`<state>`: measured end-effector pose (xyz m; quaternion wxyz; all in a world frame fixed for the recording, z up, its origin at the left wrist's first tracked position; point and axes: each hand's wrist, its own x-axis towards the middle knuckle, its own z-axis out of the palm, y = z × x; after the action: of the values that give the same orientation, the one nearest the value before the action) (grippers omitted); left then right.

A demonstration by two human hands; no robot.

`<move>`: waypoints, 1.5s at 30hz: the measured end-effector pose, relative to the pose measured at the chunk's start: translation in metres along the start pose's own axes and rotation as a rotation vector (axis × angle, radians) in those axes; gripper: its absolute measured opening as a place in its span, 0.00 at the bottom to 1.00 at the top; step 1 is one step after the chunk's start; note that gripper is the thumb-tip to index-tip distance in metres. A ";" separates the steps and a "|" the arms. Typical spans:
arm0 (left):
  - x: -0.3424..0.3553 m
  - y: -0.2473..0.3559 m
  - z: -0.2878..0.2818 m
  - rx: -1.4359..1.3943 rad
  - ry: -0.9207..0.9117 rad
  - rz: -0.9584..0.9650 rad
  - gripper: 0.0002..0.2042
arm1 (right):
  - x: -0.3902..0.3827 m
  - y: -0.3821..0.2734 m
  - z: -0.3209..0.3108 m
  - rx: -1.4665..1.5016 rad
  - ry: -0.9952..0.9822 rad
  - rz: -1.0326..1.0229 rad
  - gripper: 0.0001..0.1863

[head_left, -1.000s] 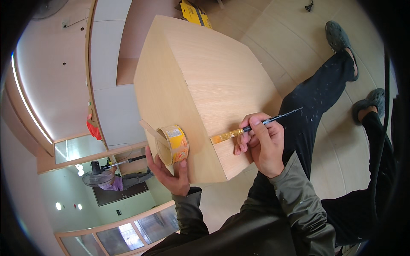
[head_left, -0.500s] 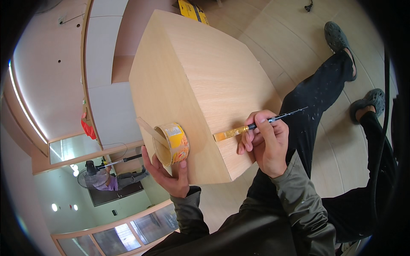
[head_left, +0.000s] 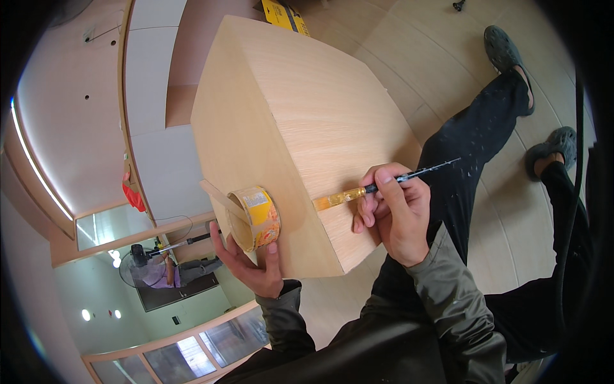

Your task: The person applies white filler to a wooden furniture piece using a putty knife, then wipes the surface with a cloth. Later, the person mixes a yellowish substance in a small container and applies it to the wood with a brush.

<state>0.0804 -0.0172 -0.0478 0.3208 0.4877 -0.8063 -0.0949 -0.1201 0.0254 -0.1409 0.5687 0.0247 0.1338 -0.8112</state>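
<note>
head view: right hand (head_left: pixel 395 217) pinches brush (head_left: pixel 377 187); left hand (head_left: pixel 251 264) cups tape roll (head_left: pixel 254 217).

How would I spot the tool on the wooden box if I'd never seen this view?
Find the big pale wooden box filling the middle of the view. On its top face near the right edge, the right hand holds a thin brush like a pen. Its amber tip and black handle set it apart from the tape roll in the left hand.
</note>
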 end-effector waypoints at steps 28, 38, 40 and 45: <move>-0.001 0.001 0.000 -0.007 -0.003 -0.011 0.41 | -0.011 0.001 -0.006 0.013 -0.008 -0.039 0.13; -0.001 0.003 0.002 -0.012 0.007 -0.026 0.40 | -0.015 0.001 -0.008 -0.013 -0.027 -0.079 0.12; -0.002 0.002 0.002 -0.017 0.014 -0.026 0.40 | -0.016 0.001 -0.010 -0.038 -0.036 -0.067 0.13; -0.001 0.002 0.002 -0.010 0.008 -0.023 0.40 | -0.017 -0.001 -0.009 -0.056 -0.023 -0.072 0.13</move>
<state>0.0786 -0.0155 -0.0488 0.3253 0.4957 -0.7990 -0.1007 -0.1161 0.0440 -0.1458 0.5411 -0.0054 0.1506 -0.8274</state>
